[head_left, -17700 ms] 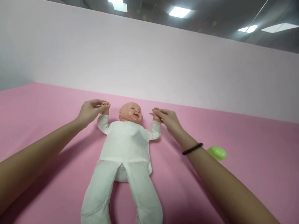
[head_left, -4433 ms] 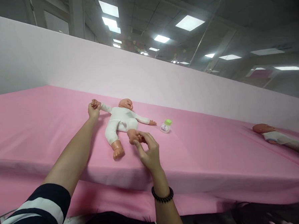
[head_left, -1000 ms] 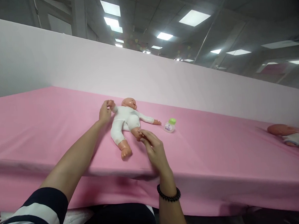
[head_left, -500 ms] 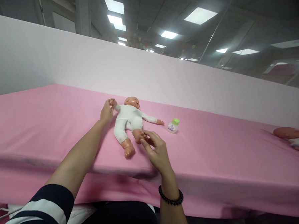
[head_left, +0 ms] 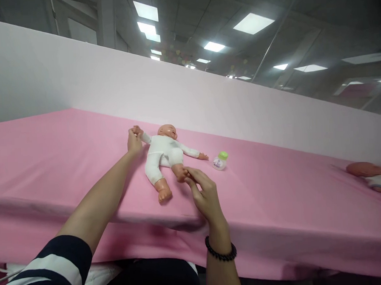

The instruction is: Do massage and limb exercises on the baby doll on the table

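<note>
A baby doll [head_left: 165, 149] in a white bodysuit lies on its back on the pink-covered table [head_left: 276, 189], its head toward the wall. My left hand [head_left: 134, 143] is closed around the doll's hand at the left, holding that arm out sideways. With fingertips and thumb, my right hand [head_left: 205, 192] pinches the toes of the doll's foot on the right, and that leg is slightly lifted. The doll's other leg and other arm rest on the cover. Just right of its free hand stands a small clear bottle [head_left: 220, 161] with a green cap.
A second doll [head_left: 371, 176] lies at the far right, partly cut off by the frame. Behind the table runs a low white wall [head_left: 143, 85] with glass above it. The table's front edge is close to my body.
My left hand has drawn the doll's arm further out to the left. My right hand has moved slightly right and down, pulling the doll's foot with it.
</note>
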A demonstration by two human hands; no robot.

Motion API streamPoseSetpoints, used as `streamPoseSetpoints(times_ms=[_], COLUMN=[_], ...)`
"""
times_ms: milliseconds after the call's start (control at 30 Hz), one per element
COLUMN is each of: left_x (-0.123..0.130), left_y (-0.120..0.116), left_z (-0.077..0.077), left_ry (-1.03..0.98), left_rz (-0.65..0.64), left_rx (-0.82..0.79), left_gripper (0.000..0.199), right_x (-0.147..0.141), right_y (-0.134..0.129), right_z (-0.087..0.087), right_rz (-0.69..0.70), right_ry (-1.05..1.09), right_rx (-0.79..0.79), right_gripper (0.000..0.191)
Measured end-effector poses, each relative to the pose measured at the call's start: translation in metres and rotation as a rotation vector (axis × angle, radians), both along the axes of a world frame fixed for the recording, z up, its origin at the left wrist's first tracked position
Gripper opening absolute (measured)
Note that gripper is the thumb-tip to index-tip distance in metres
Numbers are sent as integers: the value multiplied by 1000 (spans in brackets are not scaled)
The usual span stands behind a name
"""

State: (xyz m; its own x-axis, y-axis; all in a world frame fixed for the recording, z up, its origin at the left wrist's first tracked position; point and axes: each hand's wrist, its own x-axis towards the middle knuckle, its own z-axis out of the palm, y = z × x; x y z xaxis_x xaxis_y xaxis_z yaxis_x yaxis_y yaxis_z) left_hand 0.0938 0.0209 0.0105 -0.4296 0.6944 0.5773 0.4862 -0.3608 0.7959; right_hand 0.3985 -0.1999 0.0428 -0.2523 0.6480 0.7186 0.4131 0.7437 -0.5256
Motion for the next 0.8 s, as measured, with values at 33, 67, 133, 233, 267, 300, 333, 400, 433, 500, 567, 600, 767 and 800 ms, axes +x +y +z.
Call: streamPoseSetpoints(times_ms=[33,67,133,233,267,300,333,400,433,500,567,600,767,800], left_x=[8,16,27,31,30,28,24,17,12,3,-8,-14,-32,-31], left_y=[-8,-16,-29,-39,-39,-38,-36,-31,-28,-23,-20,-19,-20,-21], left_z=[4,8,14,17,17,16,15,11,10,8,6,6,2,2], left_ry=[124,272,547,723,724,691,623,437,331,114,-74,-141,-230,-196], left_rz=[-45,-119,-277,-325,-296,-257,-214,-137,-99,-13,95,142,241,270], left_rx=[5,14,27,4,-12,-30,-46,-68,-75,-98,-132,-154,-299,-335], left_gripper=[28,28,28,30,32,34,35,38,40,43,45,47,68,68], right_x=[-9,-19,-38,-56,-57,-56,-52,-37,-28,-8,8,13,17,18], right_y=[6,12,23,30,29,27,23,12,5,-8,-19,-22,-26,-24], right_z=[5,9,14,15,13,11,9,3,0,-7,-14,-18,-28,-27], right_rz=[-9,-7,31,65,64,62,60,51,42,30,33,36,51,71], right_ry=[37,52,12,-49,-39,-14,24,98,113,84,5,-30,-89,-94], right_rx=[6,-7,-64,-124,-129,-131,-132,-140,-150,-178,-212,-226,-273,-284], right_gripper=[28,29,30,29,28,27,27,25,24,24,24,25,23,22])
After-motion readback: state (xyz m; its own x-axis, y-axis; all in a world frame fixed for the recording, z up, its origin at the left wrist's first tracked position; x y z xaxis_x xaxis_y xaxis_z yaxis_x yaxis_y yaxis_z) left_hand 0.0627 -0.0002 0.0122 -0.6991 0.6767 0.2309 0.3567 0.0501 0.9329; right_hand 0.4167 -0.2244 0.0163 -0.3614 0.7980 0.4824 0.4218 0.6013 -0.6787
